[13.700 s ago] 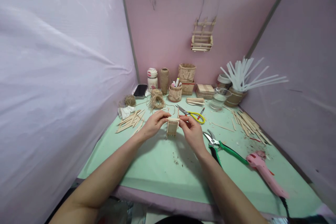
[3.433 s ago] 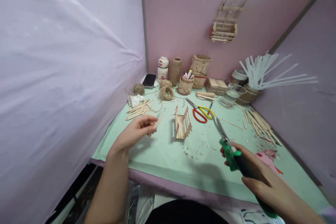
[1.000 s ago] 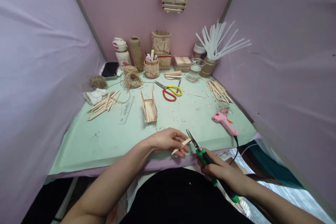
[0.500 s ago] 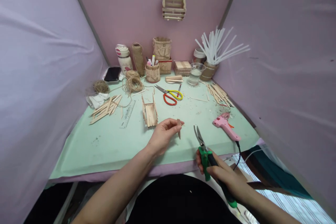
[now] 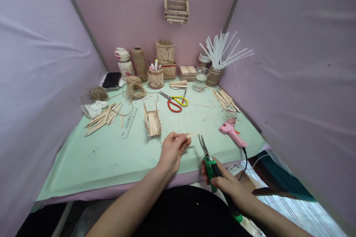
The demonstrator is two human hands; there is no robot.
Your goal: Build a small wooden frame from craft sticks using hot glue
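Note:
Between its thumb and fingers, my left hand [image 5: 172, 152] pinches a thin wooden craft stick [image 5: 192, 135], which points right. My right hand [image 5: 222, 179] is wrapped around the green and black handles of a pair of pruning shears [image 5: 209, 161]. The blades are parted, and their tips are close to the free end of the stick; whether they touch it I cannot tell. Beyond my left hand, a small chair-like piece made of craft sticks [image 5: 152, 122] stands on the table, with two thin posts rising at its far end.
Scissors [image 5: 174, 101] with red and yellow handles lie mid-table. A pink glue gun [image 5: 233, 133] rests at the right, its cord running off the edge. Loose sticks [image 5: 104, 116], a clear ruler [image 5: 128, 124] and twine [image 5: 135, 89] are at the left. A cup of water [image 5: 200, 80] stands behind.
My left hand has turned the stick from upright to nearly level, pointing at the shears. The shears are now closer to it. The whole view has shifted a little.

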